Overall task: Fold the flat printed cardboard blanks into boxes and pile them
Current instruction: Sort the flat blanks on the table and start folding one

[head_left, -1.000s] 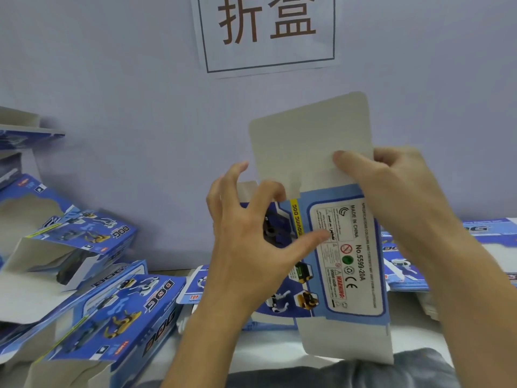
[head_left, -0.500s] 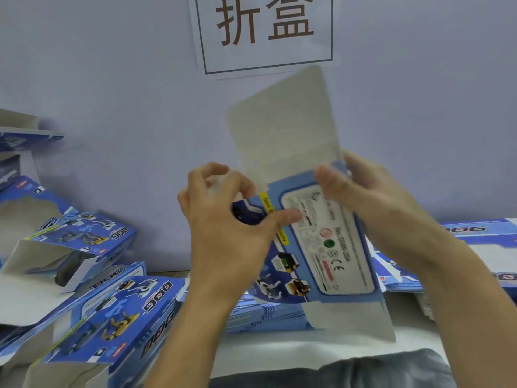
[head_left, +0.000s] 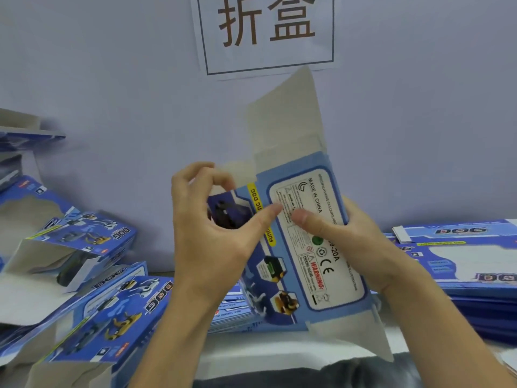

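**A:** In front of the wall sign, a person is holding a half-opened box blank up in the air, between the two stacks on the table. What is changing?

**B:** The right hand is now cupping the label panel from the side, thumb pressed on the white label; a second ago it was gripping higher up, at the foot of the tall grey top flap. The left hand is still wrapped round the dark picture panel, thumb on the yellow strip, fingers curled over the top edge near the small side flap.

**B:** The blank is also tilting and squaring up into a sleeve, where it was flatter before.

**A:** And for the job?

**B:** It looks as if the tube is forming and the end flaps are next; both ends are still hanging open. Folded boxes are piling up at the left, and flat blanks are waiting at the right.
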The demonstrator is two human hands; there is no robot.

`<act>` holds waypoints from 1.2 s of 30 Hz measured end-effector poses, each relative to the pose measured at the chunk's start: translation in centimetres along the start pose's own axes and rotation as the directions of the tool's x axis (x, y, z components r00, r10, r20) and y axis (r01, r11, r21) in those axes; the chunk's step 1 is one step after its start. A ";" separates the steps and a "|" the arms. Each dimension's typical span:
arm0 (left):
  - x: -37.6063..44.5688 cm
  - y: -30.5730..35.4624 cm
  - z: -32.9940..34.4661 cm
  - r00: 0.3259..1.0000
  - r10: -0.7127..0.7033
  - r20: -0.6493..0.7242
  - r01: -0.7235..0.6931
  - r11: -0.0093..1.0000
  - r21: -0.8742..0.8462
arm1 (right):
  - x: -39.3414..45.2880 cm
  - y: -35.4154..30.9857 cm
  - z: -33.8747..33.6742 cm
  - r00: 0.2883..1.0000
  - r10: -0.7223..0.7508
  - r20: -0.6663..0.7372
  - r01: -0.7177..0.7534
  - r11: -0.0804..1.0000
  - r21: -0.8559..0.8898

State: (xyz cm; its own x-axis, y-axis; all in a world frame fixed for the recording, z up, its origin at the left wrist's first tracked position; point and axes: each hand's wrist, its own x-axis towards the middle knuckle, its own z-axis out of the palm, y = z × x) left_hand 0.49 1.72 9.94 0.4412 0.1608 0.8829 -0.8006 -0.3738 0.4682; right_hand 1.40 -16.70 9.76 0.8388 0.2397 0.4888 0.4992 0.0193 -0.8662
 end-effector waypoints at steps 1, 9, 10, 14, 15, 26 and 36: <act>0.0 -0.3 0.0 0.998 -0.046 -0.033 0.044 0.997 -0.060 | 0.1 0.2 0.1 0.999 -0.017 -0.043 0.018 1.000 0.023; -0.3 -2.2 0.1 0.879 -0.456 0.137 0.475 0.819 -0.322 | 0.3 0.7 0.0 0.994 0.007 -0.109 0.005 0.994 0.109; -0.3 -2.3 0.2 0.891 -0.428 0.153 0.454 0.827 -0.331 | 0.4 0.8 0.3 0.996 0.007 -0.089 0.003 0.995 0.103; -0.8 -1.8 0.8 0.890 -0.399 0.222 0.456 0.805 -0.378 | 1.1 1.3 2.3 0.997 0.000 -0.082 0.008 0.995 0.099; -0.8 -1.7 0.7 0.881 -0.401 0.252 0.471 0.796 -0.380 | 1.4 1.4 2.7 0.995 -0.004 -0.100 0.013 0.995 0.095; -0.9 -2.1 0.4 0.878 -0.394 0.273 0.464 0.841 -0.279 | 1.4 1.9 2.1 0.995 0.085 -0.043 -0.077 0.984 0.160; -1.2 -1.5 0.9 0.837 -0.373 0.401 0.524 0.760 -0.386 | 0.8 1.9 3.0 0.996 0.085 -0.039 -0.070 0.953 0.294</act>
State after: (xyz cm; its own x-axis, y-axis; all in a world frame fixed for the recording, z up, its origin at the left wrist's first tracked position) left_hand 1.54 1.30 8.11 0.8305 -0.0922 0.5493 -0.5334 0.1525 0.8320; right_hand 2.39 -13.53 8.23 0.8862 0.2021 0.4170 0.3534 0.2874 -0.8902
